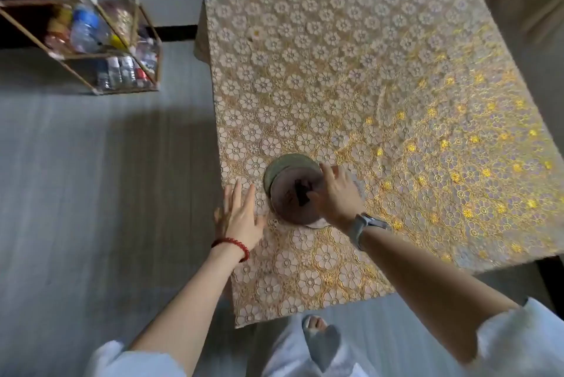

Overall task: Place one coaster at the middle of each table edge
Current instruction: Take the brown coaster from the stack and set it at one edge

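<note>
right hand (334, 193) fingers curled on coaster stack (294, 190), left hand (239, 218) spread flat

The tablecloth (351, 77) looks like lace-patterned cloth, its gold flower threads glinting shiny toward the right. The top coaster (294, 196) shows a smooth, dull pinkish face; the one beneath (276, 167) looks matt grey-green. Off left, the shelf frame (122, 25) reads as thin wood-coloured bars.

Coasters (294, 190) on floral-clothed table (381, 77)
</note>
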A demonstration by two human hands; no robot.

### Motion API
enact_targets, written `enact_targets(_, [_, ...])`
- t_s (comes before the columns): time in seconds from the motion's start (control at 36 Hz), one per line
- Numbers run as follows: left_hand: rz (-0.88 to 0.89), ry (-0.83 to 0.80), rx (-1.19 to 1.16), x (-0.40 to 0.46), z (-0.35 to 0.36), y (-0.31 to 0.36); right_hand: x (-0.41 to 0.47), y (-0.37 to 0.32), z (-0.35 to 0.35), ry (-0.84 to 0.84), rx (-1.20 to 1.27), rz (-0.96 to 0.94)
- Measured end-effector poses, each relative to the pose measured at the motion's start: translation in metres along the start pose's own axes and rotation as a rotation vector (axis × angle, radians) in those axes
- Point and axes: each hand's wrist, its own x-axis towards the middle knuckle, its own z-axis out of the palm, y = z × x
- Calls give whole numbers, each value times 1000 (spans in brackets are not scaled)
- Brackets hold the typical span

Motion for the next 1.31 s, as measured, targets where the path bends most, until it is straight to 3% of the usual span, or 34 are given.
enact_targets(0.11, [-2, 2, 107, 10, 4, -10, 12, -1, 8, -12, -91, 24])
enact_targets(0.47, [-60, 53, 102, 10, 2, 7, 22, 0, 11, -59, -106, -19])
enact_targets(0.72, [-164, 132, 67, 12, 16, 19, 37, 5, 8, -21, -171, -212])
enact_targets(0.89, [-223, 198, -21, 6, 14, 26, 26, 30, -13, 35, 157, -288])
enact_targets(1.11, [-156, 299, -110, -30, 30, 93, -36, 129, -58, -14, 980, 100])
enact_targets(1.22, [-13, 270, -194, -46, 61, 143, -65, 183, -64, 29, 978, 213])
enact_targets(1.31, [84, 222, -251, -58, 90, 174, -83, 212, -62, 8, 835, 266])
